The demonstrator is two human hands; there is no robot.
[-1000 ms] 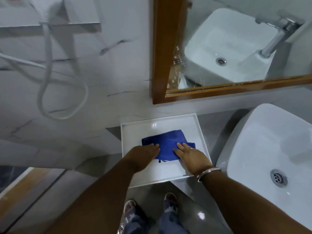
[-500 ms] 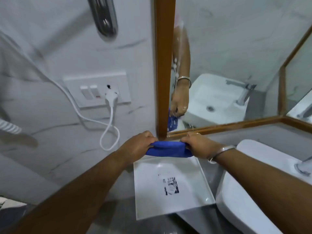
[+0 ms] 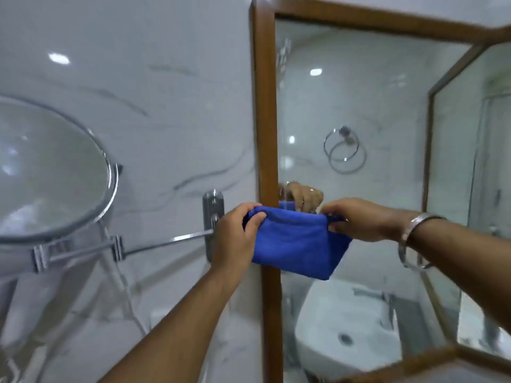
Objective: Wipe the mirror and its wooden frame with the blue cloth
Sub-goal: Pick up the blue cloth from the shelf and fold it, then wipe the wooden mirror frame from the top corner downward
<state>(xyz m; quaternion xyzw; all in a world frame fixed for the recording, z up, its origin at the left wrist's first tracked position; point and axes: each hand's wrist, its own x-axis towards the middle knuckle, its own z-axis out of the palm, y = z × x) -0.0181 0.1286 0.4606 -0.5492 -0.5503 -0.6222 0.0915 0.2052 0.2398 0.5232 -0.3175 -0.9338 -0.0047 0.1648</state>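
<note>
One round mirror (image 3: 49, 172) on a metal arm, far left. One left hand (image 3: 235, 239), fingers pinching the blue cloth (image 3: 296, 244): folded, plush, stretched across the wooden frame (image 3: 265, 134). One right hand (image 3: 359, 219), fingers gripping its other end. One wall mirror (image 3: 359, 106).

One blue cloth (image 3: 297, 244), held between two hands: the left hand (image 3: 235, 239) and the right hand (image 3: 362, 219). One wood-framed mirror (image 3: 359, 120). One round swing-arm mirror (image 3: 49, 172) on the wall. One metal bangle (image 3: 414, 239) on the right wrist.
</note>
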